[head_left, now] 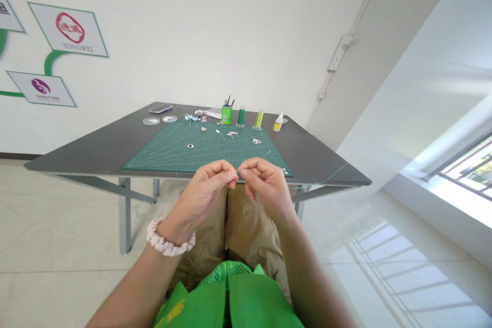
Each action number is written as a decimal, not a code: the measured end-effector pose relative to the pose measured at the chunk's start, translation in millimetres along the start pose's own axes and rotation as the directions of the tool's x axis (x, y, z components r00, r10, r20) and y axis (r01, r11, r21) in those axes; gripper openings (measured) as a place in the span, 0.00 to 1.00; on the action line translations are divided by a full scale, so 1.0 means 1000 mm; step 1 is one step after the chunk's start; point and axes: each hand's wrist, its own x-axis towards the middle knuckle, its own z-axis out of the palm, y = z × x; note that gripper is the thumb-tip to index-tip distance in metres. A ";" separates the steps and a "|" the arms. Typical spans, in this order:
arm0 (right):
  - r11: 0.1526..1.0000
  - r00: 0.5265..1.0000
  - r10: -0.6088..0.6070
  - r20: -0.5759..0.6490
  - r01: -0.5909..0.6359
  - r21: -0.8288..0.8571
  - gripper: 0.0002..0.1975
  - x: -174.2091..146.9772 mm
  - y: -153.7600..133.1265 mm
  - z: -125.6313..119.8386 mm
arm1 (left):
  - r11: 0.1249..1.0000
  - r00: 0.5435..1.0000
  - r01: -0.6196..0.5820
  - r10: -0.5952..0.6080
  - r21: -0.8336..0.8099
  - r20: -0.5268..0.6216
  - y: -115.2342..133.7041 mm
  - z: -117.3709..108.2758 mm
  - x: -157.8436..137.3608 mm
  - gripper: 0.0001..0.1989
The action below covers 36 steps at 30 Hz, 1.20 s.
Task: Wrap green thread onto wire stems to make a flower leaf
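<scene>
My left hand (209, 184) and my right hand (266, 183) meet fingertip to fingertip above my lap, just in front of the table's near edge. Both are closed in a pinch of thumb and forefinger. Whatever lies between the fingertips is too fine to make out. A thin green thread (333, 175) trails over the table edge to the right of my right hand; whether it reaches the fingers cannot be seen. Beyond the hands lies a green cutting mat (172, 151), with scissors (255, 140), a small white ring-shaped piece (190, 146) and small pale flower pieces (232, 134) on it.
Along the back of the dark table (92, 138) stand a green can of tools (226, 114), a dark green thread spool (241, 117), a yellow-green spool (259, 120) and a glue bottle (278, 122). Further left are a phone (160, 108) and two round spools (151, 121).
</scene>
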 end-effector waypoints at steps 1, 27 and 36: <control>1.000 1.000 0.000 0.008 0.000 0.010 0.08 0.002 0.001 -0.001 | 1.000 1.000 0.000 0.000 0.002 0.000 0.000 0.000 0.002 0.08; 0.805 0.918 -0.395 0.024 0.359 -0.471 0.09 0.028 0.019 0.001 | 0.986 0.981 -0.124 0.139 0.113 -0.135 -0.005 -0.010 0.035 0.10; 0.901 0.957 -0.289 -0.014 0.267 -0.342 0.08 0.042 0.020 -0.004 | 0.993 0.982 -0.100 0.108 0.056 -0.154 -0.002 -0.010 0.048 0.09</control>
